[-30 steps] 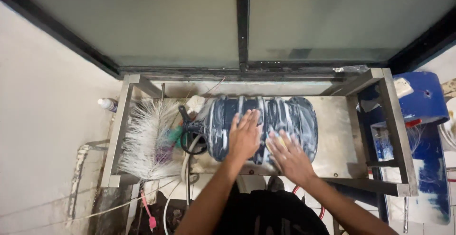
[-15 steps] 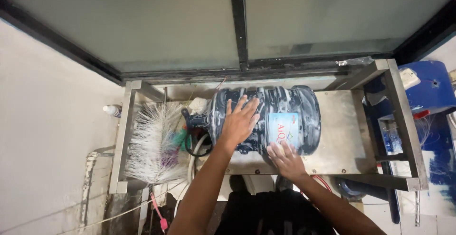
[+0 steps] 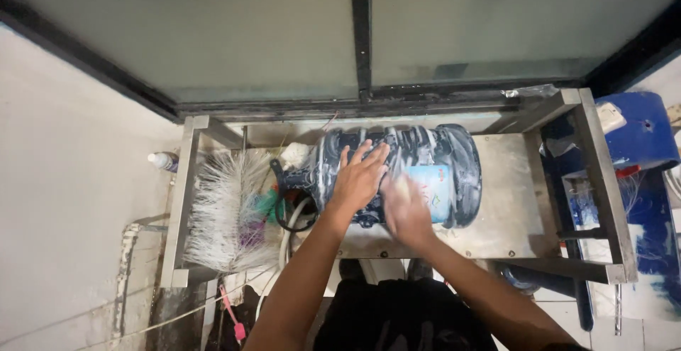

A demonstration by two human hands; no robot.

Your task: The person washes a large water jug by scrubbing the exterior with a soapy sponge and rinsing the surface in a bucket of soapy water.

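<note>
A large dark blue water jug [image 3: 433, 152], covered in soap streaks, lies on its side on a steel wash stand [image 3: 511, 202]. A light blue label shows on the jug's side. My left hand [image 3: 360, 177] rests flat on the jug's upper side, fingers spread. Blurred with motion, my right hand [image 3: 406, 207] presses flat on the jug next to the label. Neither hand grips anything.
A big white bristle brush [image 3: 227, 212] stands at the stand's left end, with a black hose loop [image 3: 287, 212] beside it. A small bottle [image 3: 163, 160] sits on the left ledge. A blue container [image 3: 642, 134] is at the right. A frosted glass wall runs behind.
The jug has rolled so that its light blue label now faces up. My left hand has slid up over the jug and my right hand has moved left toward it.
</note>
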